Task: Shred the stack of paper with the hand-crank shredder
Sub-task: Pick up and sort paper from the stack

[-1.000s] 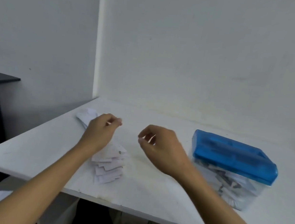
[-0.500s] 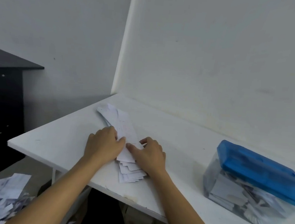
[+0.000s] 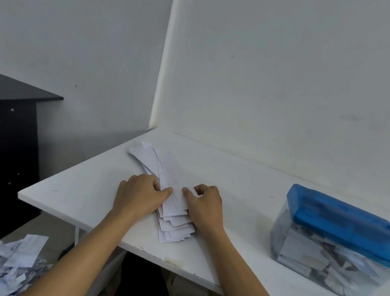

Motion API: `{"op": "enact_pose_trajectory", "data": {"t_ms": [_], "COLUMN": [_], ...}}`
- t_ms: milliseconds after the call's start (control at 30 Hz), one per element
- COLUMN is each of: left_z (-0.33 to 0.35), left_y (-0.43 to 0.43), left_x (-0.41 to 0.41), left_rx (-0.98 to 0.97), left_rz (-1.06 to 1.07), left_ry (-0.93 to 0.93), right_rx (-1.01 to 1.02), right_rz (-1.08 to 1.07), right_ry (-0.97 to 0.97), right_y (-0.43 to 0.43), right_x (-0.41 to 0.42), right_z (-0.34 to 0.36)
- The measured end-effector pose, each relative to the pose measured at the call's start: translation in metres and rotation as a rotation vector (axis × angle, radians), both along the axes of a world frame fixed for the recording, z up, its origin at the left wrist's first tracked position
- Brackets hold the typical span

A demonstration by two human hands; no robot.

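Observation:
A fanned stack of white paper strips lies on the white table, running from the far left toward the front edge. My left hand rests on the stack's left side, fingers curled against the top strip. My right hand sits on the right side, thumb and fingertips pinching the same top strip. The shredder stands at the right, a blue lid on a clear bin full of paper pieces. No crank handle is visible on it.
A pile of shredded paper lies low at the left, below the table. A black cabinet stands by the left wall. White walls close the table's back and left sides.
Both hands came down from above the table onto the paper stack and took hold of the top strip. The camera swung left, so the shredder sits further right.

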State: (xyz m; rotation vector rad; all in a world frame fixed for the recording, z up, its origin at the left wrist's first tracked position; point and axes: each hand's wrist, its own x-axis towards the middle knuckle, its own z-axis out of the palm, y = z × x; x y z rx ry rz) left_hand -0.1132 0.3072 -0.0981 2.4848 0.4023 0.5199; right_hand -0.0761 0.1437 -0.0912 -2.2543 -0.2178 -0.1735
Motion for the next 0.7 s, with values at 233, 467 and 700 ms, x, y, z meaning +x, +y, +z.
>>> {"op": "enact_pose_trajectory", "data": {"t_ms": [233,467,700], "left_z": [0.001,0.0041,0.0055], "left_y": [0.0021,0.0033,0.0037], "left_x": [0.0003,-0.0027,-0.0032], "left_rx": [-0.105,-0.42,-0.507], "left_rz": [-0.033,-0.046,-0.043], "left_ry": [0.007,-0.233,-0.31], "right_rx": [-0.09,0.074,0.134], "right_rz": [0.031,0.055,0.109], "right_ry": [0.013,0.004,-0.008], "right_y": [0.0017,0.0024,0.0022], "right_x": [-0.0004,-0.0018,-0.0073], "right_z": [-0.0017,0.0008,0.0049]}}
